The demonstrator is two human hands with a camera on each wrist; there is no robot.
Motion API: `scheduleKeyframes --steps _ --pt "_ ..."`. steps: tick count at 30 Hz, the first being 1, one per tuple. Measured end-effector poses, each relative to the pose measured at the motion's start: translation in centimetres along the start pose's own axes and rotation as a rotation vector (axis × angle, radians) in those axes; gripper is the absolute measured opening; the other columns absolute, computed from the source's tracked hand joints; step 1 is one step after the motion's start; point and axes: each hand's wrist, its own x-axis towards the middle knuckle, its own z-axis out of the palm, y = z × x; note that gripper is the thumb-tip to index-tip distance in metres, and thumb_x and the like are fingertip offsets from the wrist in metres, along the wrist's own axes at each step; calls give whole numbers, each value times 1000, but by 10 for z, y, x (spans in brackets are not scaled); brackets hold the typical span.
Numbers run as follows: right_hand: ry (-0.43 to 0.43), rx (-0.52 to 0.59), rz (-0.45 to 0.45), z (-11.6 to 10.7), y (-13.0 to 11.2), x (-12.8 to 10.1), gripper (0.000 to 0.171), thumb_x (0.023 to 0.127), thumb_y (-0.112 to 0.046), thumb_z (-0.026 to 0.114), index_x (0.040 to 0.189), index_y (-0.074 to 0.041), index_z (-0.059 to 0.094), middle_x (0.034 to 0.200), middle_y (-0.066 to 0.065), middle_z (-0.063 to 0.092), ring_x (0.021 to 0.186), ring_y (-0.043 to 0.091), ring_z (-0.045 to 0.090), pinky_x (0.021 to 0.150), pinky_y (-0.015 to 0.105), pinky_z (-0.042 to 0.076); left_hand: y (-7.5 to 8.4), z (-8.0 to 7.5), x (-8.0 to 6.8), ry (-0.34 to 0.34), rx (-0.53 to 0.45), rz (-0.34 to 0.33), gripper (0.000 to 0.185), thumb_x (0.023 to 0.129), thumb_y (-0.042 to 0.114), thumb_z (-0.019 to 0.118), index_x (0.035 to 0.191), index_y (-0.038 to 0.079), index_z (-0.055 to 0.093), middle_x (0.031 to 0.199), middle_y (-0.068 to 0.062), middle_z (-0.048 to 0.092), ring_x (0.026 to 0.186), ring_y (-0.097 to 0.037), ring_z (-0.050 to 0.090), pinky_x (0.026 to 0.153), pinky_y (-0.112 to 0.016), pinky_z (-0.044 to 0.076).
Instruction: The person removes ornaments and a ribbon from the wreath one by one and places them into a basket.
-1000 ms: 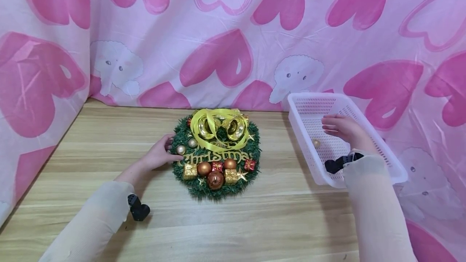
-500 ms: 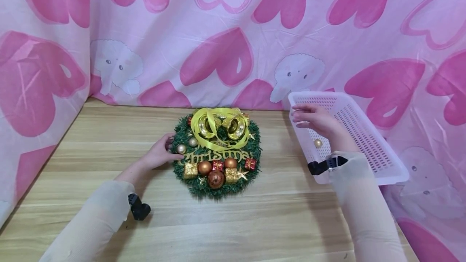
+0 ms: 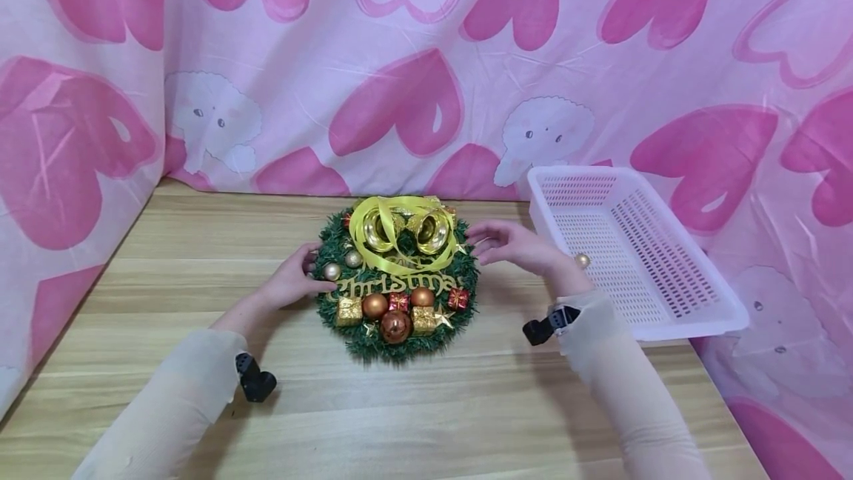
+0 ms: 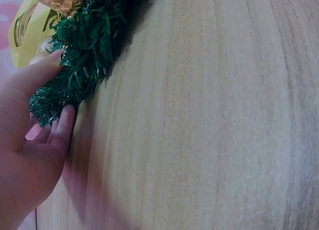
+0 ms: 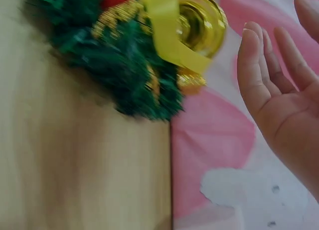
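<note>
A green Christmas wreath [image 3: 400, 350] lies flat in the middle of the wooden table, bearing baubles, small gift boxes and gold lettering. Two gold bells [image 3: 432, 234] with a looped yellow ribbon [image 3: 408, 270] top its far part. My left hand [image 3: 293, 276] holds the wreath's left edge; the left wrist view shows the thumb [image 4: 42, 73] over the greenery and the fingers [image 4: 64, 128] beneath. Beside the right edge is my right hand [image 3: 513, 247], its fingers loosely extended with nothing in them. In the right wrist view its fingers [image 5: 254, 75] stand apart from the wreath.
To the right stands a white perforated plastic basket [image 3: 693, 272], with a small gold ball [image 3: 583, 261] inside near its left wall. A pink heart-patterned cloth [image 3: 400, 110] hangs behind the table and along both sides.
My right hand has moved left, out from over the basket to the wreath's right edge. The left hand has stayed at the left edge, and the wreath lies in the same place.
</note>
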Motion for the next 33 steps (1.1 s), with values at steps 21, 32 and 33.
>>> scheduleKeyframes --steps 21,32,33 --pt "-222 -127 35 52 22 29 56 77 7 64 130 6 46 131 25 49 111 33 55 86 34 56 -4 0 2 11 17 17 94 75 18 77 145 -5 18 135 -33 38 121 -45 41 104 -55 38" --pt "-240 -268 19 67 26 38 56 73 8 68 126 -4 55 123 15 56 100 19 56 80 29 57 -2 0 1 6 26 5 95 76 19 76 146 -3 16 138 -34 35 123 -47 38 106 -56 36" --pt "-240 -280 11 68 26 38 56 73 8 69 126 -4 55 121 14 57 99 18 56 79 29 57 -2 -1 1 6 26 3 96 76 20 76 146 -3 16 138 -33 34 124 -47 38 106 -56 35"
